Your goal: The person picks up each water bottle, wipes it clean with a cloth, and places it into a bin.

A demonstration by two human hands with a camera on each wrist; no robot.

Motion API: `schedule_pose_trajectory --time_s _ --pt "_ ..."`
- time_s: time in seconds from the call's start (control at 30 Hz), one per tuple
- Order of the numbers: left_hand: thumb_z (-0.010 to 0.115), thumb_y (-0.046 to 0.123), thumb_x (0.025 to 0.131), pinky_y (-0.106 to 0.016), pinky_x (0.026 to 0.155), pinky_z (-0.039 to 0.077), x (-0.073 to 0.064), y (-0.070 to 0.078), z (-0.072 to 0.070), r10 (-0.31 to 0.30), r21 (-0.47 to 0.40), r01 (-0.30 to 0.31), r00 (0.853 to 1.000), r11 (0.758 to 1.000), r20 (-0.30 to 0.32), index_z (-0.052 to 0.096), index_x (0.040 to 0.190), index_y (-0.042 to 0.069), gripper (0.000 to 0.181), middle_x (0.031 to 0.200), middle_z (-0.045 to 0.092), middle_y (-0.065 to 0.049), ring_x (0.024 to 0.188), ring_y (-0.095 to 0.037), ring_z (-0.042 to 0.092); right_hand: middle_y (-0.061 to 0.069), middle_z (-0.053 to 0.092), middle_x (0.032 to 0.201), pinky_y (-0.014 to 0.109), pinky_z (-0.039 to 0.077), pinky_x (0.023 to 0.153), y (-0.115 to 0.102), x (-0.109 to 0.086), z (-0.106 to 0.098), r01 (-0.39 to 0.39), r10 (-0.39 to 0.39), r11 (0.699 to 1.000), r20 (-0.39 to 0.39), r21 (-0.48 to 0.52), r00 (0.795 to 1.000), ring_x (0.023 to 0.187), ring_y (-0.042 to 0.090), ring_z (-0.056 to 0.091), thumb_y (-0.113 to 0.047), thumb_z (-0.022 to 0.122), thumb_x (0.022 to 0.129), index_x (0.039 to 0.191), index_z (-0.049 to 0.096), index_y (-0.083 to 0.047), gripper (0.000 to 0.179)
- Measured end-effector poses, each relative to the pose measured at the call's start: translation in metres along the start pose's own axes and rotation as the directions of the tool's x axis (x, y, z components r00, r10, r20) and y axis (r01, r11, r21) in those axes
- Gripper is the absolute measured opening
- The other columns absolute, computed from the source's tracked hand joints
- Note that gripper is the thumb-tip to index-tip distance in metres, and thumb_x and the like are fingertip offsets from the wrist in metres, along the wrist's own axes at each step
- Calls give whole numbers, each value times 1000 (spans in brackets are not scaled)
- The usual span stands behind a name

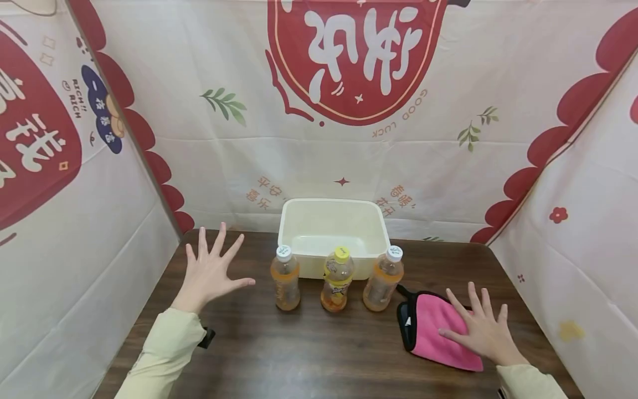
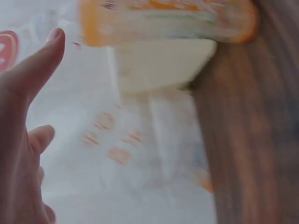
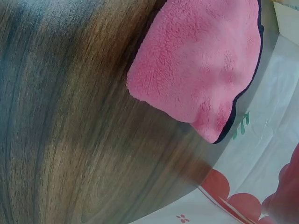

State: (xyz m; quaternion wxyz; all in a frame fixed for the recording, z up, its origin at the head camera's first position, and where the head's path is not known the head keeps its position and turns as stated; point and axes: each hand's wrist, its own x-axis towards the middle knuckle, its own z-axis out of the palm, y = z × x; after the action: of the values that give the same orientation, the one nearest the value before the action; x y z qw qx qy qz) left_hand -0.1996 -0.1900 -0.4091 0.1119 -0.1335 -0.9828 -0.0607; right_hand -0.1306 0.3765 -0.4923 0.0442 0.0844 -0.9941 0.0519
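At the near right, right grip [image 1: 485,332] spread wide over the pink cloth [image 1: 435,318] on the worktop [image 1: 279,354], holding nothing; cannot tell whether touching the pile or just above it. Likely light and limp, fuzzy, hard to damage, best pinched by a corner or bunched from the middle. Slightly farther, at left, left grip [image 1: 209,280] likewise splayed and empty, near the bottles but apart from them. In a row ahead, between both grips: left bottle [image 1: 286,285] with white cap, middle bottle [image 1: 336,288] with yellow cap, right bottle [image 1: 382,284] with white cap, all upright. Probably smooth, a little slippery and thin-walled, apt to dent under a hard squeeze, easy to tip if knocked; fill difficult to judge, hence weight uncertain. Best taken round the labelled middle, or pinched just beneath the cap. Just behind, white container [image 1: 312,267], open side up, apparently light, stiff plastic; best held by opposite rims. Farthest back, printed white backdrop [image 1: 299,160] hanging beyond the worktop.
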Motion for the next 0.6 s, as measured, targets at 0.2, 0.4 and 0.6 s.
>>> schedule_pose_trajectory --time_s 0.2,0.4,0.6 --pt "51 78 66 -67 96 21 17 28 -26 76 -27 -76 997 997 -20 25 144 28 96 152 7 -13 133 -47 5 25 -7 148 78 -1 86 0 -3 9 17 -17 1000 -3 4 1000 131 51 -5 -63 60 73 145 9 -34 93" --pt "50 75 70 -58 88 39 36 63 -45 142 -90 -148 988 985 -63 23 144 29 91 152 10 -10 136 -38 12 24 -3 149 77 -1 88 -1 -2 17 8 -8 1000 22 6 1000 131 51 1 -65 58 72 145 15 -31 92" --pt "52 68 75 -54 76 47 47 95 -52 173 -193 -188 980 963 -94 23 144 27 85 151 11 -11 136 -36 12 23 1 149 75 1 90 0 -2 22 8 -8 1000 34 11 999 131 50 2 -65 58 72 144 21 -28 89"
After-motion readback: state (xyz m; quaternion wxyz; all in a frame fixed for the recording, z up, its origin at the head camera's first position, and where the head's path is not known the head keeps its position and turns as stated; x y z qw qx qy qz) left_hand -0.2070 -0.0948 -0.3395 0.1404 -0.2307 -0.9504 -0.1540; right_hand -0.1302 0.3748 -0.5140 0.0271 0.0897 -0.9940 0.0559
